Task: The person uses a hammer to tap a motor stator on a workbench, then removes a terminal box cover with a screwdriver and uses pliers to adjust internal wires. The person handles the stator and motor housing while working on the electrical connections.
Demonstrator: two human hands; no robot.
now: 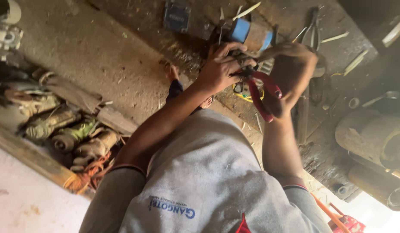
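Gripping red-handled pliers in my right hand, I'm biting into a small dark part my left hand is pinching tight, near the workbench's far edge. Looks midway; it's not freed yet.

Dusty concrete floor, cluttered dark workbench, daylight at one corner
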